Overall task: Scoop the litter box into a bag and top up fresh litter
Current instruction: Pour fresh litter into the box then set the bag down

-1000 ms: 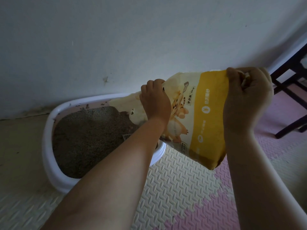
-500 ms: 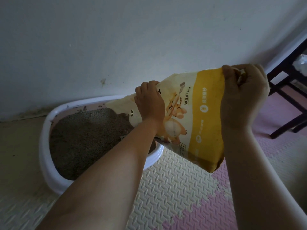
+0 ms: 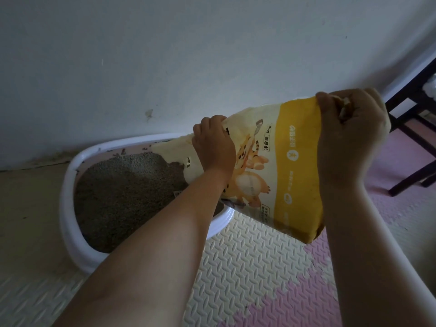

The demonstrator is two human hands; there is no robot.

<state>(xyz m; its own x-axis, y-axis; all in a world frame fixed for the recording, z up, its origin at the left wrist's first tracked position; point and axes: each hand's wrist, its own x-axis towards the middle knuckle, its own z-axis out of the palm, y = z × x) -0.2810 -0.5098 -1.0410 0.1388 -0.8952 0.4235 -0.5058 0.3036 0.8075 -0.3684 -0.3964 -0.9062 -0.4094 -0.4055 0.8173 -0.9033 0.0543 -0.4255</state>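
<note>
Litter bag: the yellow-and-cream litter bag [image 3: 278,171] hangs tilted at centre right of the frame, its torn mouth low over the right end of the litter box [image 3: 67,208].
Long axis: from the closed end at upper right down to the mouth at centre left.
Litter: grey litter [image 3: 122,192] covers the box floor; I cannot tell whether any is pouring.
Left hand: the left hand [image 3: 213,149] grips the bag's upper edge, fingers curled over it, and is the hand nearer the mouth.
Right hand: the right hand [image 3: 351,138] is fisted round the bunched closed end, holding it high.
Step, as I judge it: topping up; raising the right hand would steepen the pour, while the left steers the mouth.
Surroundings: foam mat [image 3: 247,267] underfoot, pale wall [image 3: 212,55] behind, dark chair frame [image 3: 410,138] at the right edge.
</note>
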